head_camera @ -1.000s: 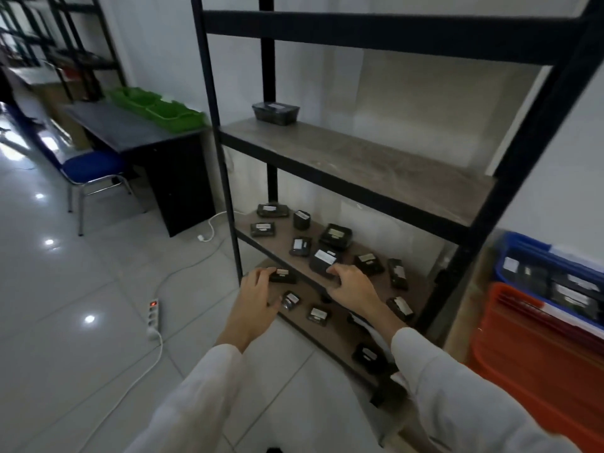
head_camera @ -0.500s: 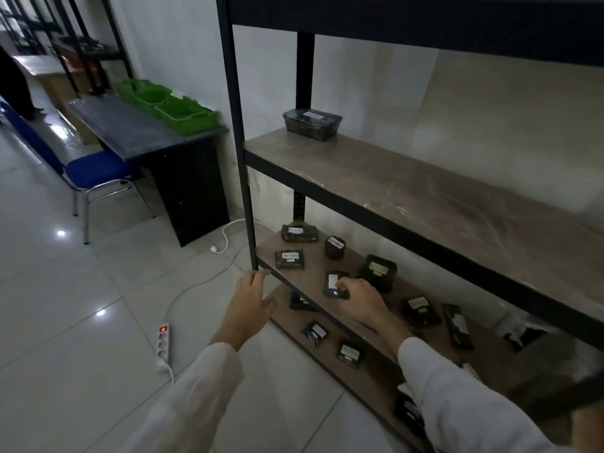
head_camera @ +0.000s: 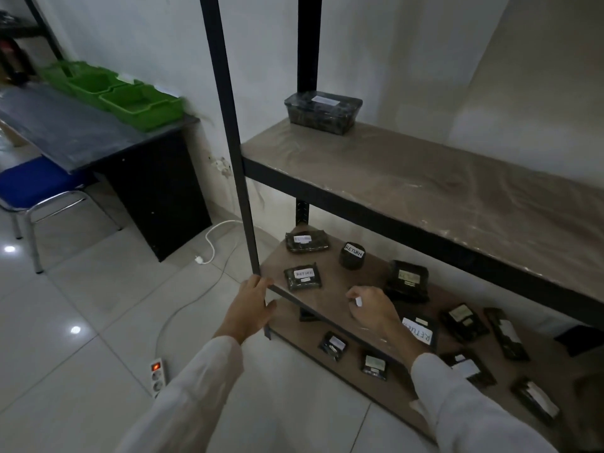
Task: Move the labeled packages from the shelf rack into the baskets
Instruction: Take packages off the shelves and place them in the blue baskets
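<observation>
Several black packages with white labels lie on the rack's lower shelf (head_camera: 330,289) and the bottom shelf. One flat package (head_camera: 302,276) and a round one (head_camera: 352,255) read RETURN. My right hand (head_camera: 369,310) is curled over a small package (head_camera: 358,301) on the lower shelf; only a bit of its white label shows between my fingers. A larger package (head_camera: 407,280) sits just behind that hand. My left hand (head_camera: 251,308) grips the rack's front left post (head_camera: 243,191) at the lower shelf's corner. Green baskets (head_camera: 111,89) stand on a desk at the far left.
A lidded dark container (head_camera: 323,111) sits on the upper shelf (head_camera: 425,178). The dark desk (head_camera: 98,138) has a blue chair (head_camera: 36,181) in front of it. A power strip (head_camera: 158,376) and a white cable (head_camera: 212,243) lie on the tiled floor near the rack.
The view has come closer and lower toward the rack. My left hand moved onto the front post and took hold of it. My right hand has curled over the small labeled package.
</observation>
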